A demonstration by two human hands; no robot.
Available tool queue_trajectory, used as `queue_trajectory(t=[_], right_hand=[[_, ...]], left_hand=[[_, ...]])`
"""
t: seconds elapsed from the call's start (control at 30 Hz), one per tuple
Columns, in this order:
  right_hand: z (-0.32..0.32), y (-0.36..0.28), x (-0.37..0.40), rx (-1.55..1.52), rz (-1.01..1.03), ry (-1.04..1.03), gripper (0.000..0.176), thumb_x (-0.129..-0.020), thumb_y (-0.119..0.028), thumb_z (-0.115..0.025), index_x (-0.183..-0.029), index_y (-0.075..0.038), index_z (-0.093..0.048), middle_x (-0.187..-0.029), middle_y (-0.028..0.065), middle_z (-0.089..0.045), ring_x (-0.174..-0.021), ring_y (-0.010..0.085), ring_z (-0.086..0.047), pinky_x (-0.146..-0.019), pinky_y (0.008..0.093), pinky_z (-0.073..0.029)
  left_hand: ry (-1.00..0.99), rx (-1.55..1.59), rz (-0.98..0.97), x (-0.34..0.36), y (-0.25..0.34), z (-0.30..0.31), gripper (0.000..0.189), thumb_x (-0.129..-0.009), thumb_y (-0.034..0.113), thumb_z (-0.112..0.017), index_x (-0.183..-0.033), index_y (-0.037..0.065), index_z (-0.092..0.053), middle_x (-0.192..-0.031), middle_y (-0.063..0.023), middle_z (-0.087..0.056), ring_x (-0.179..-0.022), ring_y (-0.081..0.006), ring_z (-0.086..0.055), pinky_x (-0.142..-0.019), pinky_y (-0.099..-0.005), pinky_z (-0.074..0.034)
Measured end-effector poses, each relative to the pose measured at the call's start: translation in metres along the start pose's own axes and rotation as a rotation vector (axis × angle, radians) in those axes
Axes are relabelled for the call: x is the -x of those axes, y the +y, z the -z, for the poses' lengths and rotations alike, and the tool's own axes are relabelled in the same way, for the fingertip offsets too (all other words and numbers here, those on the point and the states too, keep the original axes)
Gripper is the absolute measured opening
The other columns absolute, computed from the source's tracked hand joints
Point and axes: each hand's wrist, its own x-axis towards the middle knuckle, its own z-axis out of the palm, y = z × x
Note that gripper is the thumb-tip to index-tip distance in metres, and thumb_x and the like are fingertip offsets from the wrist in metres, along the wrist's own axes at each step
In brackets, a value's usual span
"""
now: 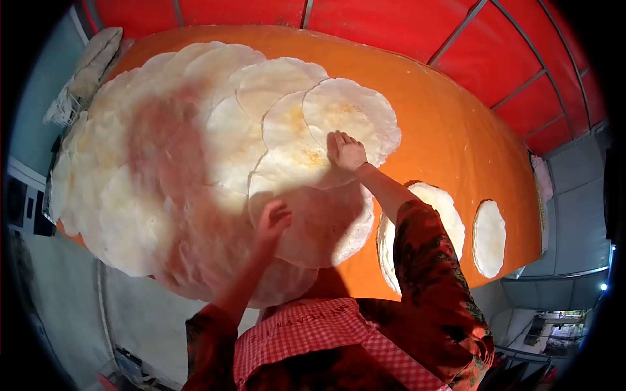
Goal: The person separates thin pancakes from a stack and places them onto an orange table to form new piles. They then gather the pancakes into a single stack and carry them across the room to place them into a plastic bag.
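Thin, round sheets of flatbread (254,140) lie overlapping across the left and middle of a large orange table. My right hand (347,151) rests palm down on the lower edge of the rightmost round flatbread (355,111) in the overlapping spread, its fingers stretched out. Over another round flatbread (319,221), nearer to me, hovers my left hand (272,218). Its fingers are loosely bent and hold nothing that I can see. Part of the flatbread below my right hand is hidden by the hand and its shadow.
On the right of the orange tabletop (443,124) lie a stack of flatbreads (440,199), partly behind my right arm, and a smaller flatbread pile (489,239). A rolled cloth (98,58) sits at the far left corner. Red sheeting (391,26) on metal bars runs behind the table.
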Motion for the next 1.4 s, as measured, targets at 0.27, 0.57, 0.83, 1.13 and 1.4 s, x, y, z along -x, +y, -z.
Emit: queue_trajectory(t=[0.27,0.57,0.83,1.13,1.4], right_hand=[[-0.011,-0.029,0.005,0.056,0.035,0.082,0.045,-0.087,-0.032,-0.054,-0.122,-0.004,-0.049,-0.124,0.0163,-0.053,-0.112,0.0346,-0.054,-0.079,0.0541,-0.049],[0.070,-0.014,-0.064,0.104,-0.022,0.004,0.022,-0.083,-0.025,-0.059,-0.089,-0.008,-0.071,-0.081,0.0148,-0.070,-0.076,0.0308,-0.069,-0.065,0.0426,-0.055],[0.014,-0.106,-0.007,0.097,0.273,0.189,0.025,-0.077,-0.015,-0.057,-0.099,-0.010,-0.066,-0.080,0.0096,-0.067,-0.070,0.0249,-0.066,-0.056,0.0391,-0.054],[0.000,-0.134,-0.007,0.130,0.209,-0.159,0.038,-0.077,-0.020,-0.059,-0.113,-0.008,-0.054,-0.117,0.0141,-0.057,-0.093,0.0294,-0.061,-0.068,0.0360,-0.055],[0.010,-0.131,0.014,0.011,0.156,-0.068,0.044,-0.080,-0.016,-0.058,-0.123,-0.008,-0.053,-0.132,0.0133,-0.049,-0.103,0.0317,-0.057,-0.076,0.0365,-0.055]], left_hand=[[0.111,0.126,0.102,-0.065,0.005,-0.032,0.041,-0.089,0.005,-0.062,-0.127,0.006,-0.046,-0.111,-0.0053,-0.056,-0.104,-0.0197,-0.056,-0.086,-0.0397,-0.051],[0.145,0.241,0.160,-0.076,-0.003,-0.029,0.041,-0.091,0.011,-0.059,-0.129,0.006,-0.044,-0.114,-0.0051,-0.056,-0.104,-0.0206,-0.056,-0.088,-0.0391,-0.049],[0.058,0.383,0.180,-0.094,-0.019,-0.018,0.040,-0.093,0.012,-0.056,-0.131,0.005,-0.044,-0.115,-0.0045,-0.057,-0.105,-0.0197,-0.057,-0.090,-0.0387,-0.047],[-0.036,0.331,0.134,-0.092,-0.016,-0.017,0.036,-0.097,0.022,-0.049,-0.129,0.006,-0.048,-0.119,-0.0052,-0.058,-0.105,-0.0184,-0.057,-0.096,-0.0394,-0.043],[-0.056,0.477,0.185,-0.113,-0.041,0.002,0.031,-0.100,0.039,-0.043,-0.110,0.012,-0.053,-0.113,-0.0059,-0.061,-0.100,-0.0206,-0.058,-0.092,-0.0408,-0.045]])
